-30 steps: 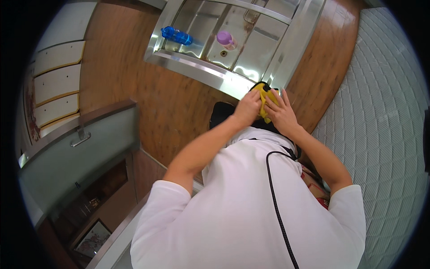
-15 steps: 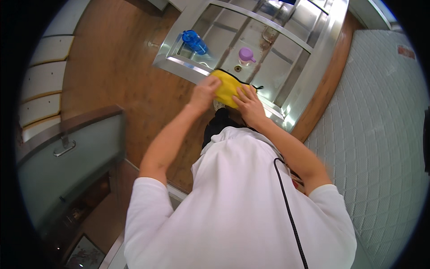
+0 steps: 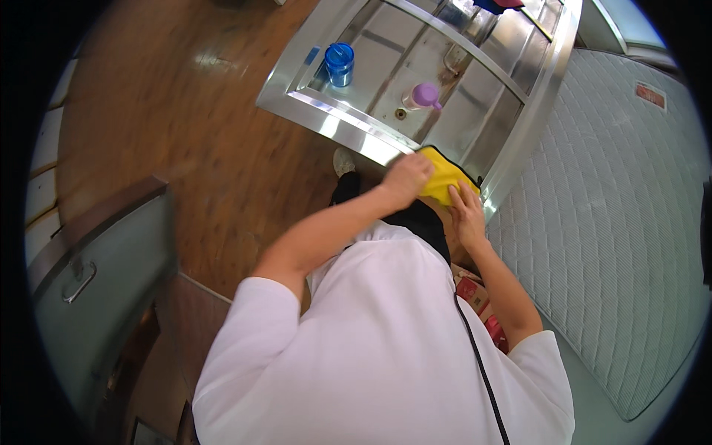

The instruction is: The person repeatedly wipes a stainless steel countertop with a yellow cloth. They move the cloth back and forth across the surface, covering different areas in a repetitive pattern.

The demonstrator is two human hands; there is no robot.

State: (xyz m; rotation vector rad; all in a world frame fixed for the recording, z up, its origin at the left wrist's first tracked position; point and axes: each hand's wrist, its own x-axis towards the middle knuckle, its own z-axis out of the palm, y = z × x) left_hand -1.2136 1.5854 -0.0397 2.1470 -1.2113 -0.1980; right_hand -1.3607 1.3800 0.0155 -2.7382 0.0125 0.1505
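Note:
A yellow cloth with black edging stretches between my two hands, at the near right part of the metal bed frame's front rail. My left hand is closed on the cloth's left end, with its fingers bunched. At the right end, my right hand grips the cloth's lower edge, fingers laid along it. Beyond the rail, inside the frame, stand a blue bottle and a clear cup with a purple lid.
A quilted pale mattress leans along the right side. To the left are wooden flooring and a glass-panelled door with a metal handle. Red boxes sit below my right arm. Dark blue and red fabric lies at the far end.
Both hands have moved right along the front rail with the yellow cloth, nearer the frame's right corner. My view has shifted too, bringing more mattress and a shoe into sight.

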